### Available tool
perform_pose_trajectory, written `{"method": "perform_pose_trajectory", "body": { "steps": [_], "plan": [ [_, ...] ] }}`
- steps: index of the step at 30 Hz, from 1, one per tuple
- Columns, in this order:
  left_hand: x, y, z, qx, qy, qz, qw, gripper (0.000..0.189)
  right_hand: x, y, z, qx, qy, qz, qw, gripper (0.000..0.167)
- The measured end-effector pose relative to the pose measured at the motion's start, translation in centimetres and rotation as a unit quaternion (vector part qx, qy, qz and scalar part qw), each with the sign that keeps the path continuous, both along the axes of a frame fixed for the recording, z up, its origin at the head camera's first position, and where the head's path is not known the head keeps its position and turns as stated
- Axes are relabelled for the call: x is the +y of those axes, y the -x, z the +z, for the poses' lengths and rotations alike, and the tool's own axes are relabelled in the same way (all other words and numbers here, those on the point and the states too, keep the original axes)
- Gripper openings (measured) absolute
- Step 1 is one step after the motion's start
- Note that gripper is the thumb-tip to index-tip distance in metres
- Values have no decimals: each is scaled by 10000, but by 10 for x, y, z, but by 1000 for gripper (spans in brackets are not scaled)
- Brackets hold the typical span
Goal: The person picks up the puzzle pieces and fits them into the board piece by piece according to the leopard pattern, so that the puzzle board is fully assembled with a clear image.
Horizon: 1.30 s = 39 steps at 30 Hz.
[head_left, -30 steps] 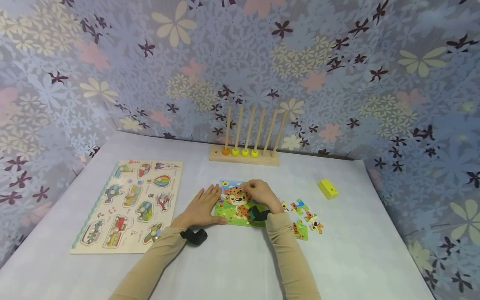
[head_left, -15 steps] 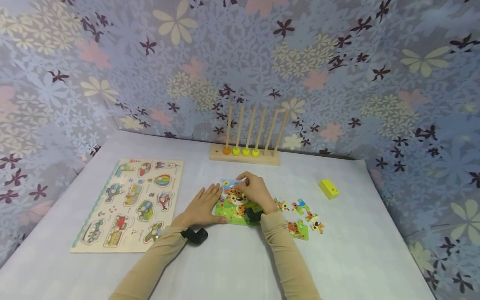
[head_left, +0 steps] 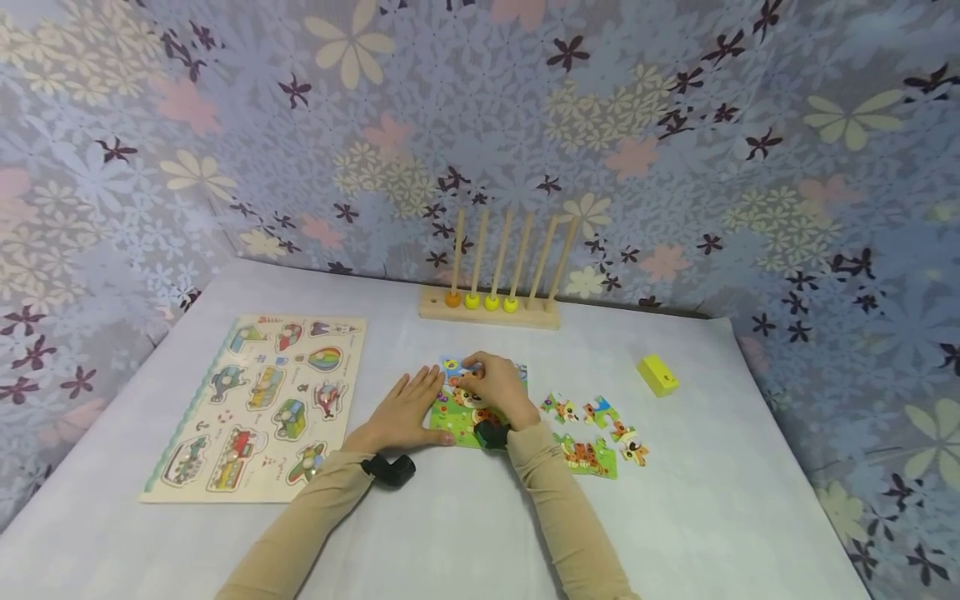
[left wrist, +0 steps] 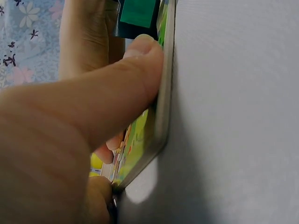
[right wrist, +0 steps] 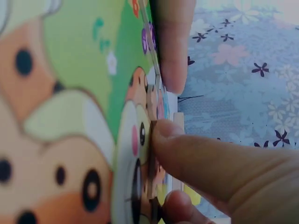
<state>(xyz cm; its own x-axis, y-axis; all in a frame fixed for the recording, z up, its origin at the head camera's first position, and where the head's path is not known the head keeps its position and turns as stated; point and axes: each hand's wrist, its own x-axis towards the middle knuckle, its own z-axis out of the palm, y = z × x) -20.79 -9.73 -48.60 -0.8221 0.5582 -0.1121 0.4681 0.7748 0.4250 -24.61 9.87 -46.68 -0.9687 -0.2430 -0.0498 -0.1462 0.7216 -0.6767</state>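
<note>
A leopard jigsaw puzzle in a thin frame lies mid-table, its picture partly covered by my right hand. Beside its left edge, my left hand lies flat with fingers spread; the thumb presses on the near rim. My right hand is over the upper part of the picture, thumb and fingers bent. In the right wrist view, its thumb meets the edge of a puzzle piece bearing part of the face, a fingertip close below it. The fingers pinch this piece at the puzzle's surface.
Several loose puzzle pieces lie right of the puzzle. Farther right is a yellow block. A wooden peg rack with orange and yellow beads stands at the back. A vehicle peg board lies left, under the left forearm.
My right hand has shifted left over the puzzle, uncovering its upper right corner and more of the loose pieces. My left hand has stayed in place.
</note>
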Motion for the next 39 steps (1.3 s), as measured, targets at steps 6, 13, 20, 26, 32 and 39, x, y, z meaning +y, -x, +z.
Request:
{"method": "perform_pose_trajectory", "body": {
  "steps": [6, 13, 20, 26, 32, 39],
  "plan": [
    [0, -2, -1, -25, -83, 5, 10000, 98, 3, -1, -3, -47, 252, 123, 9996, 34],
    [2, -4, -5, -97, -133, -73, 9998, 103, 59, -5, 0, 15, 705, -73, 9975, 32],
    [-4, -3, -5, -18, 10, 31, 10000, 105, 139, -25, 10, -56, 152, -582, 9982, 31],
    [-5, -2, -5, 5, 106, 81, 9999, 105, 170, -37, 4, -444, 100, -145, 9989, 29],
    [0, -1, -5, 33, 37, 103, 9999, 103, 166, -38, 4, -137, -142, 235, 9995, 40],
    [5, -2, -2, -26, 42, 36, 10000, 102, 157, -43, 6, -161, -507, 2, 9986, 40]
  ]
}}
